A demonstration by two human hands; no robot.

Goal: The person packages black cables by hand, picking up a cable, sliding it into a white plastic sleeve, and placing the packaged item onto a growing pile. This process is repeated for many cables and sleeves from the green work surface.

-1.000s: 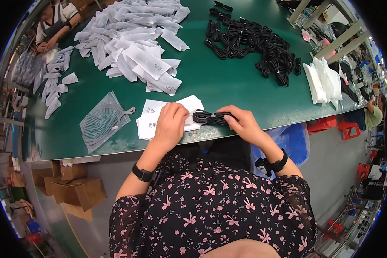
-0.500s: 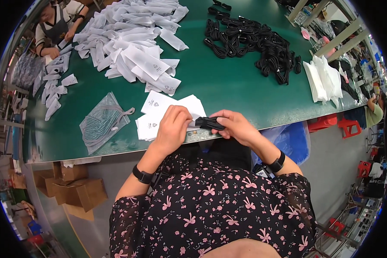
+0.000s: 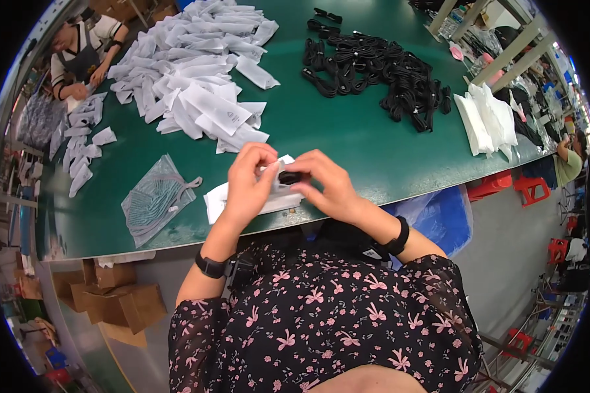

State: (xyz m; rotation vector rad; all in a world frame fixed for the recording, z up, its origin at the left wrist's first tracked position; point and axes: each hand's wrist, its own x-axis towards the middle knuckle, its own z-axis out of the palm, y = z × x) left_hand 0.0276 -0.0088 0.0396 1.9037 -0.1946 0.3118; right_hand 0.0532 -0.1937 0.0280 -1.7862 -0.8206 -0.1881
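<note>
At the table's near edge, my left hand (image 3: 252, 180) pinches the mouth of a white plastic bag (image 3: 282, 188). My right hand (image 3: 329, 187) closes round a coiled black cable (image 3: 291, 177) whose front end is at the bag's mouth; how far it sits inside is hidden by my fingers. Beneath my hands lies a stack of flat white bags (image 3: 215, 203). Left of the stack is a clear drawstring pouch (image 3: 160, 200) with green-striped contents.
Filled white bags (image 3: 196, 78) form a big heap at the back left, and coiled black cables (image 3: 373, 62) lie at the back right. White plastic packs (image 3: 485, 121) rest near the right edge. A co-worker (image 3: 85, 56) handles bags at the far left. Cardboard boxes (image 3: 121, 298) stand below.
My right hand has brought the black cable leftward to the bag's mouth, and my hands are closer together. Much less of the cable shows now. The view has shifted slightly.
</note>
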